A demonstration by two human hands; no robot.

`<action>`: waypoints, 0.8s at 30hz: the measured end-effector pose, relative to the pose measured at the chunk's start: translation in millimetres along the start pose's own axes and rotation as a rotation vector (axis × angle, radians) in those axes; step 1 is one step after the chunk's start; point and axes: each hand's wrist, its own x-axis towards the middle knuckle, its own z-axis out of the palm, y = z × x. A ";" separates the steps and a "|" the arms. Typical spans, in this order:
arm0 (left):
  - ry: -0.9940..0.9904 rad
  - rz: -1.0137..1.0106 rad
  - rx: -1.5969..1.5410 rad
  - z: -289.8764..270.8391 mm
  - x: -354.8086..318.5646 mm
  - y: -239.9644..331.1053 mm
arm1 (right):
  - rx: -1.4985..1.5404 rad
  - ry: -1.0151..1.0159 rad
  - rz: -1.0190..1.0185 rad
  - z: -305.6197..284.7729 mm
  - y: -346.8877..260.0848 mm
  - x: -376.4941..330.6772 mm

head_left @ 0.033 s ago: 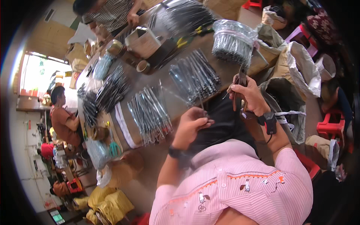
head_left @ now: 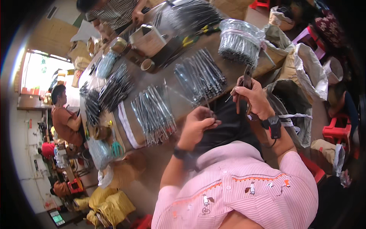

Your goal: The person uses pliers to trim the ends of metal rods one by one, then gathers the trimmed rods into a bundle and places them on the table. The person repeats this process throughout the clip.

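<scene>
Head view, clock centred on left hand (head_left: 201, 122): fingers curled nearly closed; cannot tell whether anything is held. Right hand (head_left: 254, 97), two o'clock: fingers wrapped round one pair of pliers (head_left: 248, 74). Spread rod bundles (head_left: 152, 114): two, nine and twelve o'clock. Wrapped bundle (head_left: 238, 47): one, one o'clock. Lit screen (head_left: 57, 218), eight o'clock: writing too small to read.
</scene>
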 end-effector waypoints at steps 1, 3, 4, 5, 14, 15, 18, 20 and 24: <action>0.006 0.013 -0.013 4.5 1.6 -0.3 | 0.002 -0.003 -0.025 10.7 3.4 -2.1; -0.007 0.059 -0.043 10.7 3.2 0.9 | -0.062 -0.007 -0.075 26.6 9.7 -8.3; 0.023 0.067 -0.024 11.9 3.7 2.4 | -0.091 -0.008 -0.107 31.6 12.2 -10.4; 0.032 0.092 -0.015 12.5 4.2 3.3 | -0.099 -0.029 -0.055 33.4 12.8 -12.2; 0.008 0.231 0.054 1.0 5.4 1.3 | -0.096 0.002 -0.114 44.0 27.7 -18.8; 0.013 0.230 0.056 1.7 4.9 1.6 | -0.105 0.009 -0.122 43.6 26.5 -18.2; 0.055 0.216 0.047 5.1 1.2 4.1 | -0.133 0.012 -0.130 43.8 24.1 -18.6; 0.068 0.201 0.057 6.4 0.4 7.0 | -0.169 0.002 -0.159 47.5 26.9 -22.4; 0.055 0.194 0.042 4.9 2.9 6.1 | -0.174 -0.012 -0.072 57.2 37.2 -26.3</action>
